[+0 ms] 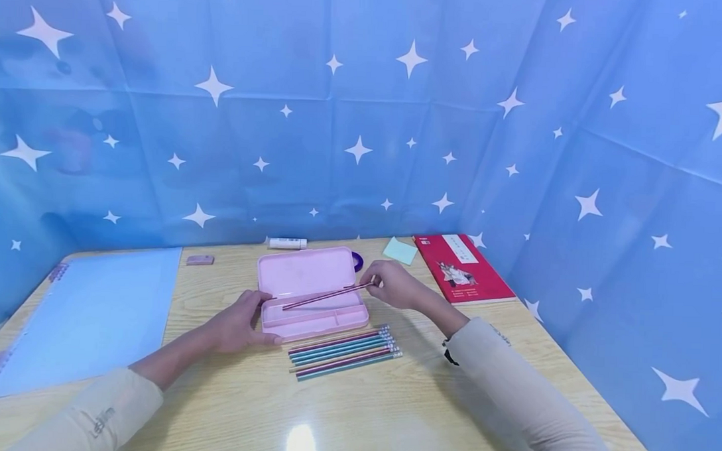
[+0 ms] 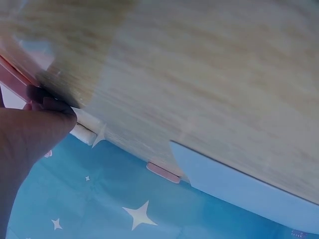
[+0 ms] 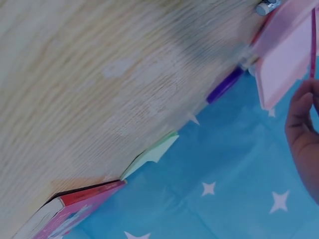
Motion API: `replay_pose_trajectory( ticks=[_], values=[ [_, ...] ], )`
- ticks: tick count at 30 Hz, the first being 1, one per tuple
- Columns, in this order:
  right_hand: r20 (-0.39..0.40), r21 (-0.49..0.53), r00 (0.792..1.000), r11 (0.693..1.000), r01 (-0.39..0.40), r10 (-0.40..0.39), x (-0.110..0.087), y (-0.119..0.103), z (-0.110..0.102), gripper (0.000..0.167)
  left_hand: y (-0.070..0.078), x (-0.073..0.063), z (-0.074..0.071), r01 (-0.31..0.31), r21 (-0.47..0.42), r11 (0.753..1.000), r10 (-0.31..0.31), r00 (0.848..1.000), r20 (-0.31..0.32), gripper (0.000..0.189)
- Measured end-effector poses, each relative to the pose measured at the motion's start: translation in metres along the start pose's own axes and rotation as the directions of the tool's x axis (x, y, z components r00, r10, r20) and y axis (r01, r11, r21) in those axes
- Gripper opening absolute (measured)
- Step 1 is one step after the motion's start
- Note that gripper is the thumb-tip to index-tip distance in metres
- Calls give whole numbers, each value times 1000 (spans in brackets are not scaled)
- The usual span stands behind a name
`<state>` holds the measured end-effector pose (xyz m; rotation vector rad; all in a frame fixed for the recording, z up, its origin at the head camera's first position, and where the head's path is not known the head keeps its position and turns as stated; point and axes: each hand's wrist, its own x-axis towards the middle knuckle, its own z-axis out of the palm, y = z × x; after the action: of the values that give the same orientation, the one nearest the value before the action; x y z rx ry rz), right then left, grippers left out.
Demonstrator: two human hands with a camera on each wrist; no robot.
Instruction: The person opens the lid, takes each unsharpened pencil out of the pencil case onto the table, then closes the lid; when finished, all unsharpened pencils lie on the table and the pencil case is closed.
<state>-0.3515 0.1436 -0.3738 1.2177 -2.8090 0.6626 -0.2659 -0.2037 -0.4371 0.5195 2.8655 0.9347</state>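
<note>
A pink pencil case (image 1: 307, 271) stands open on the table, its lid tilted up at the back and a divided tray in front. At its left end my left hand (image 1: 238, 324) holds the case, thumb by the front corner and fingers near the hinge. My right hand (image 1: 395, 284) pinches dark red pencil (image 1: 329, 295) by one end, slanting over the tray; whether it is one or two, I cannot tell. Several pencils (image 1: 344, 353) in red, teal and gold lie side by side before the case. In the right wrist view the right hand (image 3: 305, 124) is partly cut off.
Behind the case are a white glue stick (image 1: 287, 243) and a purple tape roll (image 1: 358, 261). A pink eraser (image 1: 200, 260) and a pale blue notebook (image 1: 95, 309) lie left. Green sticky notes (image 1: 400, 251) and a red book (image 1: 463, 269) lie right, near the starry curtain (image 1: 365, 119).
</note>
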Motion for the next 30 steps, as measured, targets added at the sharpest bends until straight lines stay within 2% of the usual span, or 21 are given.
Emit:
replay_pose_trajectory(
  ticks=[5, 14, 19, 30],
  values=[
    [-38, 50, 999, 999, 5, -3, -3, -1, 0, 11, -1, 0, 1, 1, 9, 1000, -1, 1000, -2, 98],
    [-167, 193, 983, 975, 110, -78, -10, -23, -4, 11, 1, -1, -1, 8, 2, 1000, -8, 1000, -2, 99],
    [-237, 199, 965, 967, 160, -111, -13, -33, -10, 10, 0, 0, 0, 20, 1, 1000, -20, 1000, -1, 99],
    [-309, 232, 947, 959, 162, -85, -26, -37, -27, 14, 0, 0, 0, 9, -7, 1000, -9, 1000, -1, 99]
  ],
)
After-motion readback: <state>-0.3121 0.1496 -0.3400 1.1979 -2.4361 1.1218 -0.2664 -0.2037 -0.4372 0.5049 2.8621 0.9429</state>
